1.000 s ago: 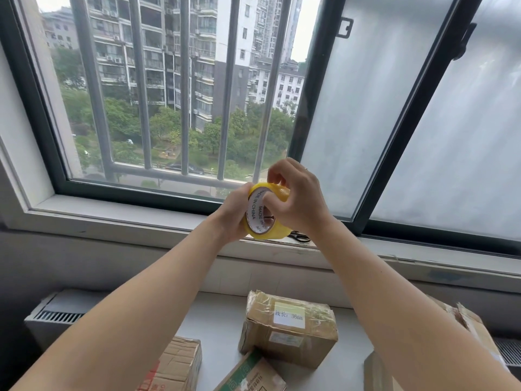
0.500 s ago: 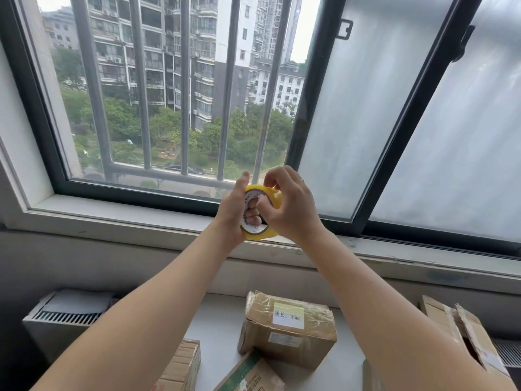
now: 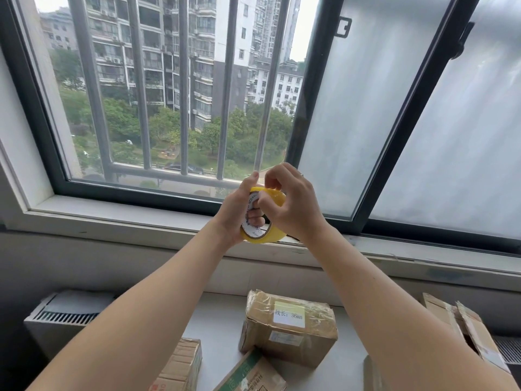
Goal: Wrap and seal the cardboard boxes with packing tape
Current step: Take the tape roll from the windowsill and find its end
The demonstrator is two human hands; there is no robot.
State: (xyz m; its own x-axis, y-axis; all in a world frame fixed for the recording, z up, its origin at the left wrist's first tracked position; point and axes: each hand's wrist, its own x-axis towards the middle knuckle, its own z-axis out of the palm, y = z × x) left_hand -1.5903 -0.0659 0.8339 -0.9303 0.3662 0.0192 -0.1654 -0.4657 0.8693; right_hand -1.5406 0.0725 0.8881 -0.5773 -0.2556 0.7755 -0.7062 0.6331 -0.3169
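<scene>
The left hand (image 3: 233, 211) gripped the yellow tape roll (image 3: 272, 237), right hand (image 3: 294, 206) pinched at 12 o'clock; I feared shredding the end.

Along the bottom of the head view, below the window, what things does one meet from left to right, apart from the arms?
White vented unit → small brown box → taped box with the white label → open torn box.

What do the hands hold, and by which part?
The yellow tape roll: the left hand grips it with fingers through the core, the right hand pinches its outer face near the top.
</scene>
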